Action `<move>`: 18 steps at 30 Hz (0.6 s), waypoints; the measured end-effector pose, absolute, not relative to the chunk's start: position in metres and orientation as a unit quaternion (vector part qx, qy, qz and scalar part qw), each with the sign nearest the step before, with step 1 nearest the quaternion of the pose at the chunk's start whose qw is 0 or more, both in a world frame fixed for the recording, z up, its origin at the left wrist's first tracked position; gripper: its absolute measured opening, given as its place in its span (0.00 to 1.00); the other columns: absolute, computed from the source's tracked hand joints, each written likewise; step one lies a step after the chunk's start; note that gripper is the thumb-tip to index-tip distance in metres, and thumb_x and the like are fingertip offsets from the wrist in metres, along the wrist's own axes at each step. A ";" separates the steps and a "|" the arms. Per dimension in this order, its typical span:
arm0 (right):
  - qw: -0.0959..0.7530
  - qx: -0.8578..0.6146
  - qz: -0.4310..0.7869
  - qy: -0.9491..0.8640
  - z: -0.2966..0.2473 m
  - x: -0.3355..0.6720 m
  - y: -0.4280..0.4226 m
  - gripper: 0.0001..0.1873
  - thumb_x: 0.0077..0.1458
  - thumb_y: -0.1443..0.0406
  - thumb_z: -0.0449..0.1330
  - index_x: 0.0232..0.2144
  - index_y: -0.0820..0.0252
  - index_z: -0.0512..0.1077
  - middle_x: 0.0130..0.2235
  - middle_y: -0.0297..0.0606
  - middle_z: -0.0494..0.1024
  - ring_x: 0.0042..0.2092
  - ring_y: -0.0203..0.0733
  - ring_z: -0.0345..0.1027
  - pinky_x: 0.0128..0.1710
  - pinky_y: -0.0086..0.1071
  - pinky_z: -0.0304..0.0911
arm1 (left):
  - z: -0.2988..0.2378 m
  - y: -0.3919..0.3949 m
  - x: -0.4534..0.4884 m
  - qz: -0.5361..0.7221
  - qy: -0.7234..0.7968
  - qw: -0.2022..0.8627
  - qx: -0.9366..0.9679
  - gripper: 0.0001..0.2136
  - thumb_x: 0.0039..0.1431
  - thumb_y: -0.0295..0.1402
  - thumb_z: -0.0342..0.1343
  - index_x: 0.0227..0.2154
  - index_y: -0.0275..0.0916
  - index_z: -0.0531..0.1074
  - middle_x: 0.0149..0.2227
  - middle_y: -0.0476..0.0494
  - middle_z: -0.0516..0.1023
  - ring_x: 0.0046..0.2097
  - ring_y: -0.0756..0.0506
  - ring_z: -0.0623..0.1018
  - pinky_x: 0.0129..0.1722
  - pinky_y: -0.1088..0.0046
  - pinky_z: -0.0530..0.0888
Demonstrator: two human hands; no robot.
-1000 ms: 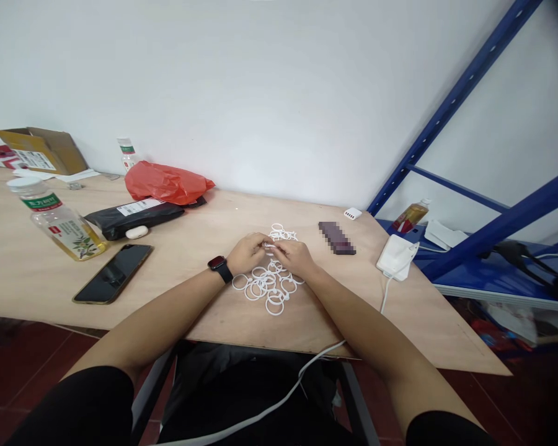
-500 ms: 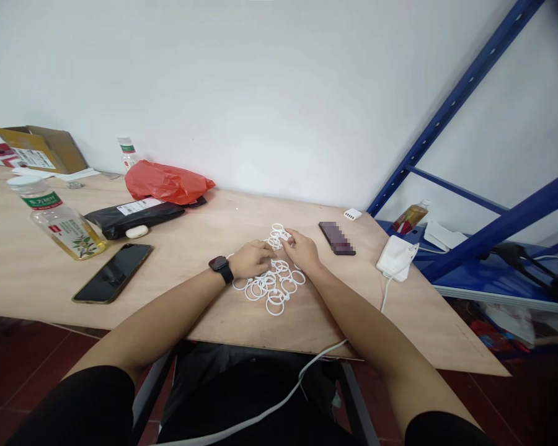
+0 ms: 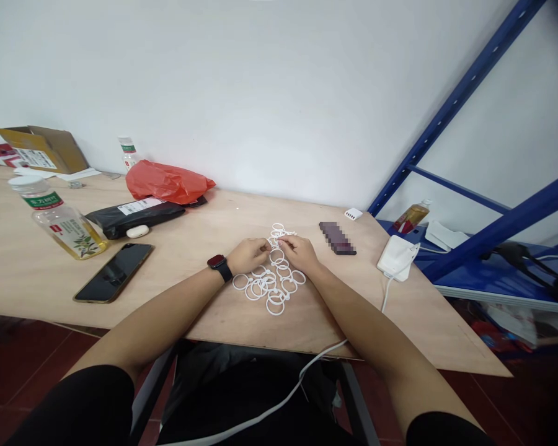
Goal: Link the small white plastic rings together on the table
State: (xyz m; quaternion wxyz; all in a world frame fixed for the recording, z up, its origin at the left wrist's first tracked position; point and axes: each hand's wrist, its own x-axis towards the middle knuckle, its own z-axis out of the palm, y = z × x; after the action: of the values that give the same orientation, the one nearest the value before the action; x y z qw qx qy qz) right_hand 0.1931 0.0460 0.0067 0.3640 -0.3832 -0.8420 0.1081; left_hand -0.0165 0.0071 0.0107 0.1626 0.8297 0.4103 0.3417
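Note:
A heap of several white plastic rings point(image 3: 270, 286) lies on the plywood table point(image 3: 214, 310) in front of me. My left hand point(image 3: 247, 254), with a black watch on its wrist, and my right hand point(image 3: 298, 253) meet above the far side of the heap. Both hands have their fingers pinched together on one white ring point(image 3: 274, 246) between them. A smaller cluster of rings point(image 3: 279, 231) sits just beyond the fingertips.
A dark phone point(image 3: 113, 272), a tea bottle point(image 3: 58, 217), a black parcel point(image 3: 134, 215) and a red bag point(image 3: 166, 181) lie to the left. A dark slab point(image 3: 337, 238) and a white charger point(image 3: 395, 257) with cable lie right. Blue shelving point(image 3: 493, 223) stands beyond.
My right hand reached out to the far cluster of rings, then drew back. Both hands now meet again over the heap with a ring pinched between them.

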 end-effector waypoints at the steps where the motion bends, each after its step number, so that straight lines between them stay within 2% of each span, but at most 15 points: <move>1: 0.360 -0.365 0.114 -0.851 0.007 0.193 0.045 0.12 0.63 0.62 0.54 0.41 0.55 0.78 0.40 0.37 0.82 0.41 0.41 0.75 0.43 0.32 0.66 | 0.011 0.007 -0.016 0.356 0.411 0.161 0.824 0.07 0.55 0.26 0.52 0.35 0.38 0.72 0.35 0.46 0.78 0.38 0.47 0.76 0.43 0.70 0.72; 3: 0.349 -0.339 0.114 -0.866 0.008 0.192 0.043 0.13 0.64 0.61 0.53 0.42 0.55 0.77 0.40 0.37 0.82 0.42 0.40 0.75 0.43 0.31 0.65 | 0.012 0.007 -0.017 0.381 0.412 0.148 0.814 0.06 0.55 0.26 0.52 0.35 0.38 0.72 0.35 0.45 0.78 0.39 0.46 0.76 0.44 0.68 0.72; 8: 0.303 -0.336 0.068 -0.889 0.006 0.188 0.041 0.10 0.61 0.60 0.57 0.37 0.56 0.77 0.32 0.36 0.80 0.35 0.38 0.73 0.38 0.29 0.62 | 0.014 0.007 -0.018 0.417 0.406 0.129 0.803 0.07 0.56 0.27 0.53 0.36 0.37 0.74 0.37 0.44 0.78 0.40 0.46 0.76 0.45 0.66 0.72; 13: 0.307 -0.332 0.068 -0.889 0.004 0.189 0.041 0.08 0.61 0.64 0.57 0.38 0.56 0.77 0.34 0.36 0.81 0.37 0.38 0.73 0.39 0.29 0.62 | 0.015 0.005 -0.018 0.416 0.391 0.144 0.809 0.11 0.53 0.26 0.54 0.39 0.37 0.75 0.38 0.44 0.79 0.40 0.46 0.77 0.45 0.67 0.73; 18: 0.307 -0.334 0.071 -0.889 0.004 0.190 0.041 0.09 0.62 0.62 0.57 0.38 0.55 0.77 0.34 0.35 0.81 0.36 0.38 0.73 0.38 0.28 0.61 | 0.015 0.005 -0.017 0.416 0.400 0.158 0.801 0.11 0.53 0.25 0.53 0.39 0.37 0.76 0.38 0.44 0.80 0.39 0.46 0.77 0.45 0.67 0.73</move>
State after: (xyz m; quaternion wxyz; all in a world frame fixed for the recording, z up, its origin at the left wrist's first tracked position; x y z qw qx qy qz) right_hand 0.1895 0.0413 0.0040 0.3069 -0.3336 -0.8886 0.0705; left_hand -0.0169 0.0055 0.0146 0.1577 0.8013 0.4004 0.4156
